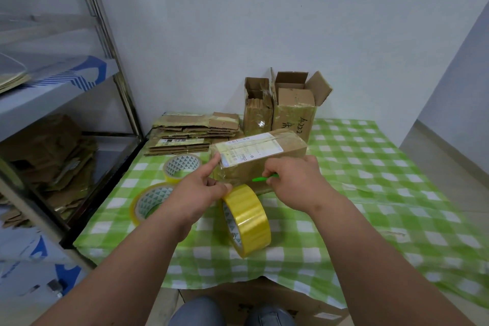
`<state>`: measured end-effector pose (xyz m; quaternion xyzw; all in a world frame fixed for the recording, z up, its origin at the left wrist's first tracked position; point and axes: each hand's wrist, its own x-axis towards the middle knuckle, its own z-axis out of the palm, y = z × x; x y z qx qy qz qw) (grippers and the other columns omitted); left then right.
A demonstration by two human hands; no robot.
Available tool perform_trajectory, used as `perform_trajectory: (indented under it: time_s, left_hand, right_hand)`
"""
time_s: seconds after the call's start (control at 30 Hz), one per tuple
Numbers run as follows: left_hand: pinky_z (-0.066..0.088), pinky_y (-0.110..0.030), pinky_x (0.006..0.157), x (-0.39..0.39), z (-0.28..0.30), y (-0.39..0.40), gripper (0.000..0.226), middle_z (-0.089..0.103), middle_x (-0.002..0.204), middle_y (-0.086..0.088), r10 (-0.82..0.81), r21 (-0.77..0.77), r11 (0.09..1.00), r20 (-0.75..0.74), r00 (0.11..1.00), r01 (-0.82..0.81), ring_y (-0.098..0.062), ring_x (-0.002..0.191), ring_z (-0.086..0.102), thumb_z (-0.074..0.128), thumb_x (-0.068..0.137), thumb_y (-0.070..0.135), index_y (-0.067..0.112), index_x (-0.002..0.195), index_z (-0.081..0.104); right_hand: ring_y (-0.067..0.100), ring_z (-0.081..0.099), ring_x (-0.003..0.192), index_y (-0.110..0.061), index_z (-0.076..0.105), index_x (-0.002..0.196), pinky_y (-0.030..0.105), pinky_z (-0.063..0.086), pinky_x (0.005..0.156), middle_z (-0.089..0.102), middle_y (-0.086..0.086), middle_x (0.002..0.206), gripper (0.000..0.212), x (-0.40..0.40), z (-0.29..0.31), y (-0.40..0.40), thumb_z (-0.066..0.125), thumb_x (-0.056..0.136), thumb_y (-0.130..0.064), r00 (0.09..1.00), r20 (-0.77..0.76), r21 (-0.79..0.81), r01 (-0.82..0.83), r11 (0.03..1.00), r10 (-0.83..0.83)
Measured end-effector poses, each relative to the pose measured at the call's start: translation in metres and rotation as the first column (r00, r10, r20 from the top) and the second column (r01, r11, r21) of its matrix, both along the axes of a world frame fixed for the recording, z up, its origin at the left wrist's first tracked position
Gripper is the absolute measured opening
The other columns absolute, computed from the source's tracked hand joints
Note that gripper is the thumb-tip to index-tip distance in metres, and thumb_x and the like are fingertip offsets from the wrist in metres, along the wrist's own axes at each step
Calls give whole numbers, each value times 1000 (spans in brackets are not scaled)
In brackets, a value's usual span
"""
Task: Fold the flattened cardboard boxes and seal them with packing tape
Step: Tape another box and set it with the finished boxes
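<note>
Box getting its end taped, roll in one hand, cutter in the other

Box [260,156] sits folded up near the middle of the desk [370,193], long side facing the person, label on top, so the near left end is easy to reach. Left hand [201,190] has its index finger stretched out and pressing on the box's near left corner, my guess is to pin the tape end down, while the thumb and the other fingers are curled around the top of the yellow tape roll [247,219]. That roll stands on edge just in front of the box, looks held that way so tape can pull straight off toward the box.

Right hand [289,180] is closed in a pinch on a small green thing [262,178], probably a cutter or a pen, can't tell which. Tip points left at the front face of the box, near where the tape would run, so I'd say it's about to cut.

Two more tape rolls [169,182] lie flat toward the left edge of the desk. Stack of flat boxes [190,133] waits at the far left corner, and two open boxes [280,106] stand at the far edge behind the one being worked on. Plenty left to fold, judging by that stack.
</note>
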<state>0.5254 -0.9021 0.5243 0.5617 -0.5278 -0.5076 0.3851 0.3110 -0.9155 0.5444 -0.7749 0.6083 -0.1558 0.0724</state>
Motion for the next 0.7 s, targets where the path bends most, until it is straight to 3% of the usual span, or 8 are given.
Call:
perform_trajectory:
  time_s: [0.13, 0.23, 0.4, 0.5, 0.6, 0.7]
  left_hand:
    - [44, -25, 71, 0, -1, 0, 74, 71, 82, 5, 4, 1, 1000, -19, 1000, -4, 0, 72, 69, 72, 87, 15, 50, 144, 39]
    - [44, -25, 72, -1, -1, -1, 75, 71, 89, -1, 5, 4, 1000, -28, 1000, -5, 0, 72, 69, 72, 88, 15, 49, 145, 38]
    - [43, -25, 73, -2, -2, 0, 75, 69, 76, 8, 5, -8, 1000, -30, 1000, -6, 2, 67, 67, 72, 87, 14, 48, 146, 38]
    - [43, -25, 73, -1, -2, 1, 76, 70, 84, 2, 4, -9, 1000, -39, 999, -4, 2, 67, 67, 72, 87, 14, 47, 146, 38]
    - [44, -26, 73, -2, -1, 1, 75, 70, 84, 1, 11, -14, 1000, -31, 999, -11, 2, 67, 67, 72, 87, 14, 47, 146, 38]
    - [44, -26, 74, -2, -1, 2, 75, 71, 91, -4, 7, -15, 1000, -35, 999, -8, 1, 70, 68, 72, 87, 14, 48, 145, 39]
  right_hand:
    - [17, 59, 100, -39, 52, 93, 35, 23, 91, 68, -9, 100, 12, -20, -31, 7, 54, 96, -28, 989, 70, 93, 127, 988, -134]
    - [17, 59, 106, -38, 55, 105, 36, 23, 93, 67, -9, 110, 13, -28, -56, 14, 50, 97, -28, 973, 33, 181, 220, 959, -229]
    - [18, 40, 128, -43, 53, 131, 43, 21, 105, 50, -12, 138, 35, -25, -63, 14, 49, 97, -33, 958, -96, 75, 276, 958, -269]
    - [16, 53, 117, -41, 61, 119, 40, 35, 102, 59, -14, 119, 25, -9, -47, 13, 50, 97, -39, 918, 242, 143, 285, 948, -313]
    - [14, 63, 98, -34, 67, 94, 39, 51, 91, 67, -15, 98, 15, 18, -35, 16, 55, 96, -43, 685, 645, 397, 77, 915, -337]
    - [22, 65, 95, -22, 70, 98, 42, 51, 90, 71, -2, 92, 26, 38, -33, 13, 61, 91, -46, 474, 731, 607, -121, 786, -491]
